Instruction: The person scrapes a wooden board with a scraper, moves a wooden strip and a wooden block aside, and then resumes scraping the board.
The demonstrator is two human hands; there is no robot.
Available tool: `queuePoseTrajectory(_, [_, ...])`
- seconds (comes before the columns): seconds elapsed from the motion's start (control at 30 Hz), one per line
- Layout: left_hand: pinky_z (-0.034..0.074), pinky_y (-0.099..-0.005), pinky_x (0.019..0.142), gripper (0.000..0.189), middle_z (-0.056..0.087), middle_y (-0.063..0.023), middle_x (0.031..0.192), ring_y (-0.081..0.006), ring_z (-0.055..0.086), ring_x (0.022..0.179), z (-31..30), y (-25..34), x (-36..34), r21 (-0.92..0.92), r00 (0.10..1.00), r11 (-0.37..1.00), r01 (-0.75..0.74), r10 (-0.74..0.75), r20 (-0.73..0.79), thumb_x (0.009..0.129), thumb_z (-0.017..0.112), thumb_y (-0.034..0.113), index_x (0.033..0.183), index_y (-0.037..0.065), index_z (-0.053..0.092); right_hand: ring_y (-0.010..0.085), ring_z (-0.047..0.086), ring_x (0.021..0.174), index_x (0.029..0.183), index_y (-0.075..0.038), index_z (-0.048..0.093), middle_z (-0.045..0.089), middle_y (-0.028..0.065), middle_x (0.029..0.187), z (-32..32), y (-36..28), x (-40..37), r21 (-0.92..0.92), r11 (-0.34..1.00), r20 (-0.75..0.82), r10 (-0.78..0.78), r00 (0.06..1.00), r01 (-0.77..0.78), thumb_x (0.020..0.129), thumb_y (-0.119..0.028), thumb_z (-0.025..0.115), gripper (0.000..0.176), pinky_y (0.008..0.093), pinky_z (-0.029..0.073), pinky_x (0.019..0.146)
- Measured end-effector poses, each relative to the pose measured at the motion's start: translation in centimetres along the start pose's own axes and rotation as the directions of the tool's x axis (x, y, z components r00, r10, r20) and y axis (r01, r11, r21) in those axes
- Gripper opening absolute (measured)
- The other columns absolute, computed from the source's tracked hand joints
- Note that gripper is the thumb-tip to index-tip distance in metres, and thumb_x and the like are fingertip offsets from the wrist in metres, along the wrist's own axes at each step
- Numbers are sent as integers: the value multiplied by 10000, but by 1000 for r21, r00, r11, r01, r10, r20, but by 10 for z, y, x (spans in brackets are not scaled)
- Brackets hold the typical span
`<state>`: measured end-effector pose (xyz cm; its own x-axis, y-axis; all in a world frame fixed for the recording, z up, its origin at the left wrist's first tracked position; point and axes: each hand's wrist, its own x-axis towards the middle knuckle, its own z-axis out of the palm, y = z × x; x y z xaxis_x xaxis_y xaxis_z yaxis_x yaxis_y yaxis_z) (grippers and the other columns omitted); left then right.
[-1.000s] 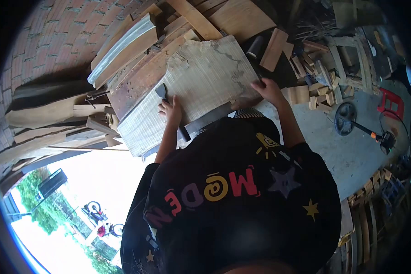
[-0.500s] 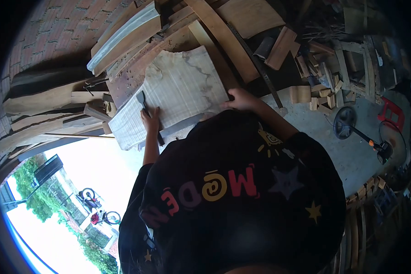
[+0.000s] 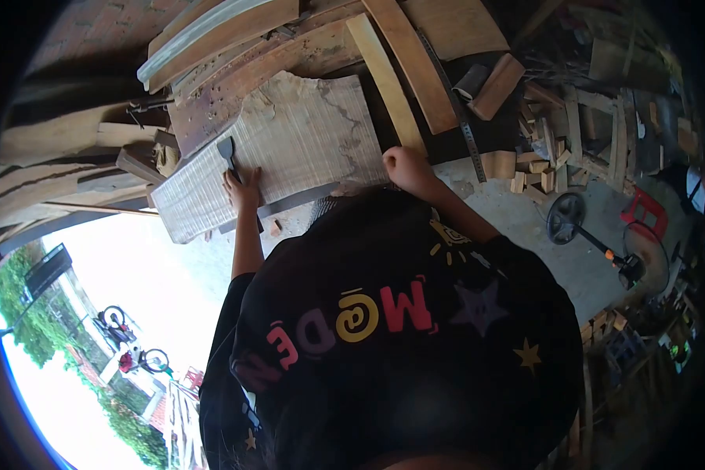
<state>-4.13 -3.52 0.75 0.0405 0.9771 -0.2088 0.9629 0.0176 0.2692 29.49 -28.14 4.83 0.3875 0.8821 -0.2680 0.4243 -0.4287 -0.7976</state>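
Note:
A pale wooden slab (image 3: 305,133) with streaked grain and one wavy, natural edge lies on the bench in front of me. My left hand (image 3: 243,190) rests on its near left part, fingers closed around a scraper (image 3: 225,148). The wide, dark, flat blade points away from me over the slab, and my hand and forearm cover most of the handle. At the slab's right edge, my right hand (image 3: 407,168) is curled into a fist; whether anything is inside it is hidden.
Long boards (image 3: 411,70) and a metal ruler (image 3: 466,137) lie beyond the slab. Wood offcuts (image 3: 552,164) are piled on the right near a black wheel (image 3: 565,218) on a shaft and a red frame (image 3: 644,213). Planks (image 3: 63,145) are stacked left; a motorbike (image 3: 133,341) stands outside.
The view has shifted, so the bench and slab appear further left. My right hand has curled in from a grip with the thumb out. My left hand stays with the scraper.

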Motion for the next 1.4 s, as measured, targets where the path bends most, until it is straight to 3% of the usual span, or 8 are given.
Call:
queuePoseTrajectory(0.23, [186, -528, 1120, 1045, 170, -45, 1559, -312, 141, 1434, -7, 24, -16, 80, 992, 990, 120, -122, 28, 689, 654, 689, 1472, 158, 212, 392, 650, 838, 1083, -27, 465, 614, 209, 936, -20, 6, 5, -453, 834, -226, 236, 945, -316, 862, -321, 630, 403, 464, 537, 697])
queuePoseTrajectory(0.47, [173, -581, 1112, 1083, 125, -71, 1564, -313, 94, 1443, -18, 35, -14, 13, 974, 981, 194, -194, 119, 682, 711, 616, 1480, 154, 143, 386, 645, 912, 1141, 5, 453, 606, 241, 1014, -26, 0, 46, -475, 758, -2, 506, 862, -446, 756, -360, 740, 604, 433, 544, 738])
queuePoseTrajectory(0.6, [148, -658, 1083, 1277, -24, -141, 1571, -365, 12, 1441, -5, 21, 8, -3, 936, 957, 289, -282, 210, 638, 779, 571, 1488, 76, -35, 335, 656, 905, 1120, 22, 470, 611, 223, 1021, -44, -20, 46, -534, 808, 5, 297, 955, -249, 719, -299, 752, 586, 401, 530, 753])
queuePoseTrajectory(0.67, [126, -610, 1106, 1360, -65, -229, 1539, -407, -24, 1428, -33, 46, 13, 49, 891, 934, 355, -353, 285, 601, 794, 588, 1461, 9, -86, 262, 629, 879, 1107, 28, 463, 599, 154, 974, -43, -13, 48, 189, 956, -99, 244, 965, -222, 717, -268, 722, 554, 372, 499, 756])
queuePoseTrajectory(0.77, [95, -561, 1130, 1483, -134, -316, 1502, -459, -96, 1406, -46, 51, 23, 111, 809, 894, 434, -441, 389, 536, 836, 585, 1426, -54, -165, 202, 575, 853, 1100, 27, 458, 559, 94, 947, -61, -55, 52, 506, 776, 29, 421, 906, -377, 723, -207, 691, 501, 349, 473, 750])
queuePoseTrajectory(1.07, [72, -763, 988, 1548, -252, -203, 1515, -425, -202, 1397, -43, 40, 20, -90, 797, 851, 518, -441, 412, 455, 911, 476, 1454, 75, -202, 242, 650, 792, 1051, -8, 587, 661, 111, 858, -74, -154, 201, -25, 964, -108, -267, 958, 266, 745, -240, 770, 425, 331, 504, 719])
queuePoseTrajectory(1.2, [62, -782, 966, 1477, -245, -180, 1525, -407, -207, 1401, -53, 46, 16, -85, 790, 840, 536, -464, 400, 512, 887, 463, 1469, 112, -182, 346, 520, 1126, 1184, 15, 576, 545, 206, 1197, -58, -163, 324, -475, 694, 38, -598, 801, 541, 706, -317, 785, 618, 411, 424, 959])
queuePoseTrajectory(1.4, [63, -777, 974, 1459, -244, -151, 1532, -385, -216, 1405, -67, 45, 16, -44, 757, 820, 571, -506, 414, 538, 870, 482, 1464, 126, -200, 349, 419, 1231, 1312, -48, 500, 430, 180, 1321, -31, -188, 405, -572, 631, 190, -520, 833, 524, 702, -370, 788, 748, 435, 369, 1032])
